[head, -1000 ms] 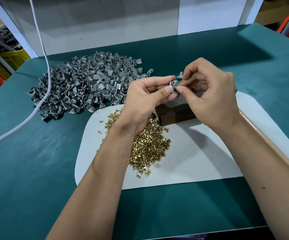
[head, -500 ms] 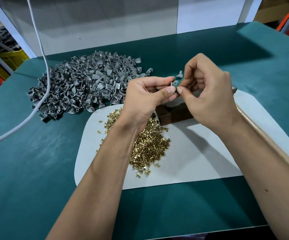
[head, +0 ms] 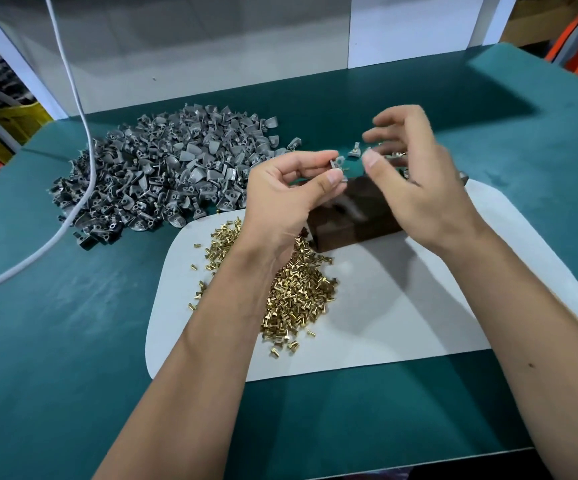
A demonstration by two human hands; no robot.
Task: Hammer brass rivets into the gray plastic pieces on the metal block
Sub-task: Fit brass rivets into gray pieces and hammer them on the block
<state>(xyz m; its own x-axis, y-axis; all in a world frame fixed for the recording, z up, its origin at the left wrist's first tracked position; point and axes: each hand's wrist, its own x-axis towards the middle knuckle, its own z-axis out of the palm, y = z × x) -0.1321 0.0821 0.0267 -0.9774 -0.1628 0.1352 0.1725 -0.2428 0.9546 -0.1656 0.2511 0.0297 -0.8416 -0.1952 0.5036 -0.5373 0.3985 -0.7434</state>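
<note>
Head view, looking down at both hands over the worktop (head: 55, 341). Left hand (head: 280, 199): thumb and forefinger pinch one gray plastic piece (head: 338, 163), held up above the metal block (head: 353, 216). I see a thin brass rivet (head: 345, 170) poking out of the piece on its right side. Remaining left fingers curled loosely toward the palm.

Right hand (head: 415, 181): released, fingers spread and slightly bent, holding nothing. It is blurred. Its thumb tip sits just beside the held piece, apart from it. The hand hangs over the far right part of the block and hides that end.

Metal block: dark, brownish, lying on a white mat (head: 419, 313) at the mat's far edge, directly below the two hands.

Brass rivets (head: 298, 292) in a loose heap on the mat, near side of the block, partly under the left wrist; stray ones scattered to the left.

Large pile of gray plastic pieces (head: 162, 174) on the teal worktop, left of the hands and beyond the mat. One lone gray piece (head: 355, 150) lies on the worktop past the block, between the hands. A few small parts behind the right fingers, too blurred to identify.

White cable (head: 72, 98) drops from the upper left, crosses the pile's left edge and runs off left.
</note>
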